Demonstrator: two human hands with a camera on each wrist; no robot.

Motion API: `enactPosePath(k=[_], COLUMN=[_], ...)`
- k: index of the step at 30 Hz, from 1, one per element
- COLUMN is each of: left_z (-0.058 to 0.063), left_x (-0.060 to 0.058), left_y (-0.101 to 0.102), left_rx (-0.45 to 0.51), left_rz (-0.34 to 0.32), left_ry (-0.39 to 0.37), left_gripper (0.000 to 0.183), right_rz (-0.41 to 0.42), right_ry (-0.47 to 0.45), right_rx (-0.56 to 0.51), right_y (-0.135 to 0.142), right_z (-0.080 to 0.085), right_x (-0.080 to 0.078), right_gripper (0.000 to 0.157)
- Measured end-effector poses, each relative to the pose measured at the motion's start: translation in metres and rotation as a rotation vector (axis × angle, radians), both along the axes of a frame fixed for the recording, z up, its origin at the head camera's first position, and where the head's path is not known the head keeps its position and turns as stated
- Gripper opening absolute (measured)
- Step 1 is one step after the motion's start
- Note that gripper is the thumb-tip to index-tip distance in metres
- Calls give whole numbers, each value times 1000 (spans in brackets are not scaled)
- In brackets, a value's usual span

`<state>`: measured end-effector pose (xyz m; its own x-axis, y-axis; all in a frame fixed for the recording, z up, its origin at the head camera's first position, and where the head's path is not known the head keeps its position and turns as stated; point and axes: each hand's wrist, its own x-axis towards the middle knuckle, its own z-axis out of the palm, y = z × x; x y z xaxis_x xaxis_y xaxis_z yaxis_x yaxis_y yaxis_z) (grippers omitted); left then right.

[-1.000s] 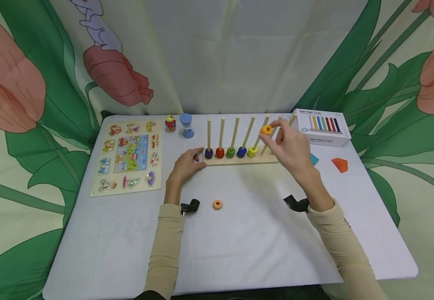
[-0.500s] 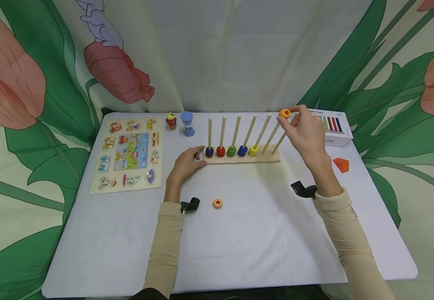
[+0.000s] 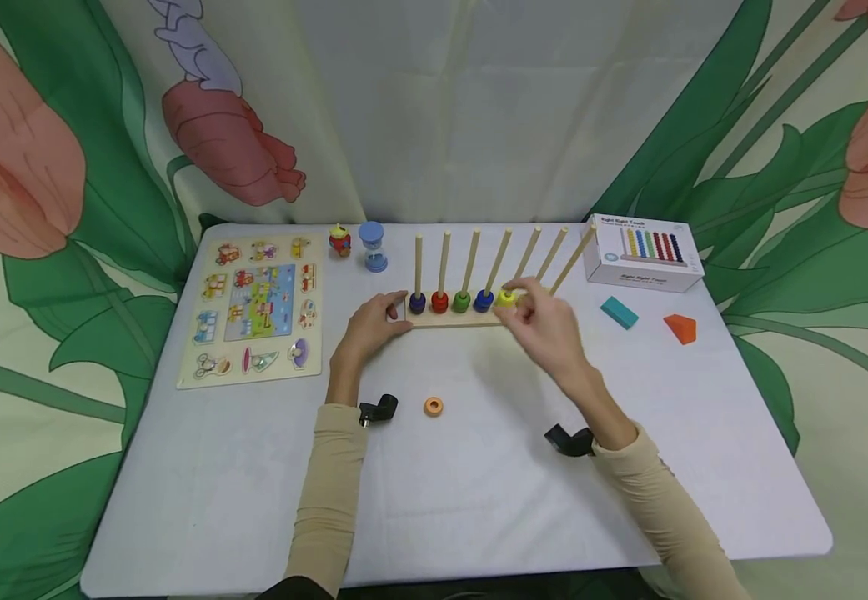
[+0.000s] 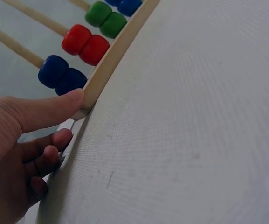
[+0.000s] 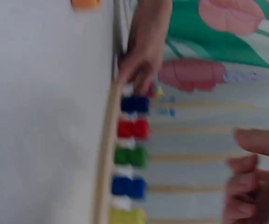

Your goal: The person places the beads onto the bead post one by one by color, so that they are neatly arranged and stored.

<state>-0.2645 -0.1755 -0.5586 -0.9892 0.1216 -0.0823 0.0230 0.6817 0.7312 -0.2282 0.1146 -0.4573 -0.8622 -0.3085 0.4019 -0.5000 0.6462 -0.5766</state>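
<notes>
A wooden bead stacker [image 3: 449,324] with a row of upright pegs stands mid-table. Dark blue, red, green, blue and yellow beads [image 3: 507,298] sit in pairs at the bottom of its pegs. My left hand [image 3: 372,327] grips the left end of the base, thumb at the front corner, as the left wrist view shows. My right hand [image 3: 546,327] is before the right part of the base, covering the foot of the last pegs. In the blurred right wrist view, thumb and fingers [image 5: 241,189] stand apart with nothing between them. One orange bead [image 3: 434,407] lies in front.
A picture puzzle board [image 3: 237,354] lies at left. Behind stand a small toy figure [image 3: 339,242] and a blue hourglass [image 3: 373,247]. At right are a white box [image 3: 642,273], a teal block [image 3: 619,312] and an orange pentagon [image 3: 679,328].
My right hand brought an orange bead over the right-hand peg tops, then came down and left towards the base; that bead is out of sight now. My left hand stayed on the base.
</notes>
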Motion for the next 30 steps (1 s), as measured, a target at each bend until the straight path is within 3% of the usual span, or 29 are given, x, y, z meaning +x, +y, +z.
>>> enactPosePath(k=[3, 6, 9, 13, 16, 19, 27, 30], left_z=[2, 5, 7, 7, 6, 6, 6, 4], left_x=[-1, -1, 0, 0, 0, 0, 2, 2], left_y=[1, 2, 3, 2, 3, 3, 1, -1], left_rx=[0, -6, -15, -12, -10, -14, -10, -8], left_rz=[-12, -19, -24, -23, -19, -21, -19, -17], left_ry=[5, 11, 15, 14, 6, 1, 3, 6], left_gripper=[63, 63, 63, 63, 63, 63, 64, 63], right_rz=[157, 336, 473, 511, 465, 372, 3, -136], right_ry=[-244, -392, -445, -427, -384, -351, -132, -57], right_rx=[167, 320, 391, 410, 429, 411, 195, 135], right_y=[-20, -36, -49, -57, -56, -47, 8, 22], right_z=[-25, -47, -64, -76, -73, -53, 45, 73], right_x=[15, 28, 38, 45, 43, 32, -13, -24], right_gripper=[35, 38, 39, 33, 31, 32, 40, 43])
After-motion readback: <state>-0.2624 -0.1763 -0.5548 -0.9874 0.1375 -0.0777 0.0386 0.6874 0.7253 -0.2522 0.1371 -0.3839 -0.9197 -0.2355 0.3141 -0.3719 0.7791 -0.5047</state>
